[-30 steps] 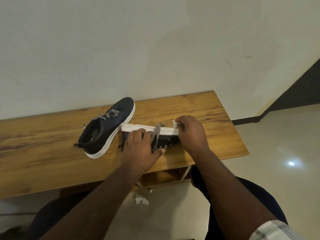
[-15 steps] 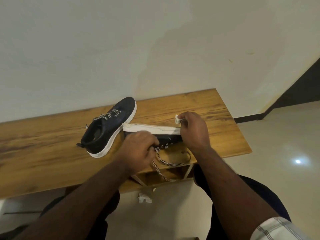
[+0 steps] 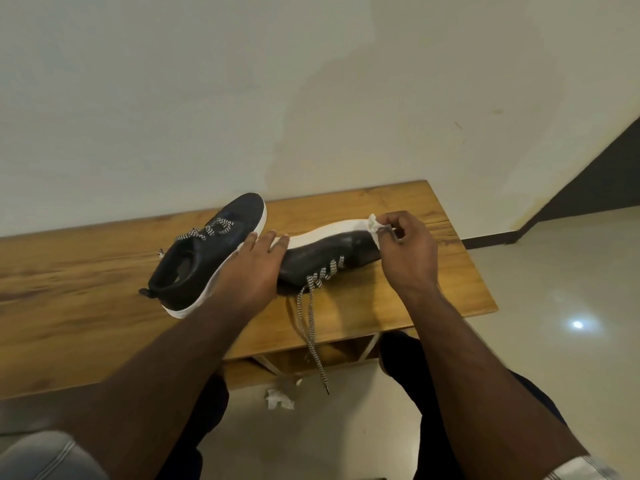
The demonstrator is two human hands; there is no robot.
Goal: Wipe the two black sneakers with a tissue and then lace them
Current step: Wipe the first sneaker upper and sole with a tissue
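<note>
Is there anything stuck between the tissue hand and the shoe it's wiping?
Nothing visible. The right hand pinches the tissue right at the toe end of the tipped sneaker, at its white sole edge. The left hand rests on the heel end, away from the tissue.

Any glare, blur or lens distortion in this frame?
Head view: a light reflects as a bright spot on the glossy floor; wide-angle bending curves the table edges; the right hand and tissue look slightly soft; lighting is dim.
</note>
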